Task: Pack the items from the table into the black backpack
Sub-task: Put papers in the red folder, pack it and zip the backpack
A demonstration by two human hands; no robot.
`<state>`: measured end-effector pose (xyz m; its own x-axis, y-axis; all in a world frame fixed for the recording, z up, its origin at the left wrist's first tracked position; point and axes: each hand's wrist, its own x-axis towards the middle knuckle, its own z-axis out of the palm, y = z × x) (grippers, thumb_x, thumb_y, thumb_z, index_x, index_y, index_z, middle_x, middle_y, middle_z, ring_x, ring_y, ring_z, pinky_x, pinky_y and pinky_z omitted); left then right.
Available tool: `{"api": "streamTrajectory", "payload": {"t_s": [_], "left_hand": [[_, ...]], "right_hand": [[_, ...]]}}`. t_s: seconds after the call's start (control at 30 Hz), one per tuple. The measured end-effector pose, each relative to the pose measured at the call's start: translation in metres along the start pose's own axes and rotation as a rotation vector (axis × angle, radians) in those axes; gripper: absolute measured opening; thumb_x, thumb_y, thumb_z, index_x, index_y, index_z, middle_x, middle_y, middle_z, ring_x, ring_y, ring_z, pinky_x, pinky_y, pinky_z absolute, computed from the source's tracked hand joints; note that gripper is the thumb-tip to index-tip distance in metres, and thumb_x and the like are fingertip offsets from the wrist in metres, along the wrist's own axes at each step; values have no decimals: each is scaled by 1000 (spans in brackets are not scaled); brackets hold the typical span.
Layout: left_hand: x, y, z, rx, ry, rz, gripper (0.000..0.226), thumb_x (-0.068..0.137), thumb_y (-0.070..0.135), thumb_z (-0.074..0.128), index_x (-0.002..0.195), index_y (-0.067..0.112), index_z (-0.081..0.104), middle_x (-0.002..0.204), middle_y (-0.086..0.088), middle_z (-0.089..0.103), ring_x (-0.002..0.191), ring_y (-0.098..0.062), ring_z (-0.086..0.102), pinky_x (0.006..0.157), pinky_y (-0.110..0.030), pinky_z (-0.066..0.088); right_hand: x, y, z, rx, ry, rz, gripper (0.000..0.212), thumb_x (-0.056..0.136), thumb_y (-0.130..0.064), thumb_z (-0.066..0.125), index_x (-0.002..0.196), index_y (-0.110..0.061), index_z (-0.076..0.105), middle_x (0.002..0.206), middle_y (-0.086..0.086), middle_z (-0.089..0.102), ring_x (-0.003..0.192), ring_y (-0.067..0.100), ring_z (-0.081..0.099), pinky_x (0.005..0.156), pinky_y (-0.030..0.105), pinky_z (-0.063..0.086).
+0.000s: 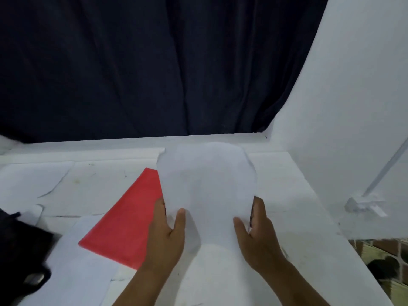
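Note:
I hold up a white sheet of paper (206, 186) over the middle of the table, its top edge curling away from me. My left hand (166, 235) grips its lower left edge, thumb on the front. My right hand (257, 235) grips the lower right edge the same way. A red folder (130, 219) lies flat on the table left of the sheet, partly hidden behind it and my left hand. The black backpack (21, 250) shows only in part at the left edge of the view.
The white table (287, 184) carries more white sheets (84, 274) at the front left and back left. A dark curtain (143, 67) hangs behind. A white board (353, 107) leans at the right, with a thin rod and clip (364, 206). Tiled floor shows bottom right.

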<state>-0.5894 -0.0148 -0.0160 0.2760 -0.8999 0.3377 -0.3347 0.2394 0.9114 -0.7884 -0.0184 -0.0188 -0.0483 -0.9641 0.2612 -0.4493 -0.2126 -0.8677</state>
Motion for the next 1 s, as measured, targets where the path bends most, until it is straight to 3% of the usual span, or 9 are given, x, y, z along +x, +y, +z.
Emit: {"api": "streamTrajectory", "payload": {"t_s": [0.33,0.4,0.47,0.57,0.67,0.73,0.83,0.9,1.0], "left_hand": [[-11,-4,-22,9,25,5,21,100,10,56,109,29,51,99,28,64,94,4,62,75,-10,47],[-17,-19,-21,49,-14,-57,26,101,22,56,126,24,51,114,24,65,110,-2,61,93,-23,51],[-25,-32,-22,88,-62,-145,53,101,28,54,150,17,36,143,5,56,135,-15,49,114,-45,40],[-23,-36,-31,62,-102,-186,62,101,26,55,156,18,28,153,-1,46,144,-18,39,121,-48,30],[-13,-34,-44,44,-115,-159,44,99,23,61,140,20,46,135,3,61,126,-8,55,110,-41,43],[-9,-40,-49,61,-128,-189,39,97,22,64,133,22,51,125,5,66,116,-7,60,104,-42,47],[-20,-57,-51,128,-176,-225,57,97,27,63,148,13,40,142,-4,57,132,-22,53,115,-48,38],[-29,-65,-54,118,-181,-250,53,99,23,59,146,7,39,140,-10,56,133,-26,51,116,-47,34],[-31,-71,-62,28,-226,-299,26,101,11,54,127,14,50,98,-18,59,95,-19,62,98,-40,46]], "right_hand": [[-23,-8,13,-69,116,-39,38,100,-9,50,137,-12,44,113,-9,67,97,1,63,82,-2,40],[-31,-1,22,-94,83,17,39,100,-11,48,138,-16,41,110,-21,63,99,-3,63,83,-3,40],[-41,6,29,-134,45,90,35,100,-9,47,135,-15,42,93,-27,57,84,-11,61,70,-2,39],[-48,0,32,-129,71,102,27,99,-4,48,122,-18,46,89,-23,59,80,-17,58,66,5,40],[-48,-12,34,-119,139,86,33,98,-2,49,120,-26,43,99,-31,55,88,-26,53,74,-3,37],[-52,-12,40,-154,144,117,33,98,-3,48,116,-29,39,89,-28,55,81,-21,56,68,-2,37],[-67,-1,54,-194,66,232,30,99,-7,46,114,-32,39,85,-15,60,75,3,61,64,6,43],[-79,5,58,-189,24,282,31,100,-8,43,116,-34,40,95,-14,65,83,0,62,66,8,45],[-87,2,54,-180,66,311,31,100,-6,44,112,-34,43,93,-17,65,84,-2,61,64,11,45]]}}
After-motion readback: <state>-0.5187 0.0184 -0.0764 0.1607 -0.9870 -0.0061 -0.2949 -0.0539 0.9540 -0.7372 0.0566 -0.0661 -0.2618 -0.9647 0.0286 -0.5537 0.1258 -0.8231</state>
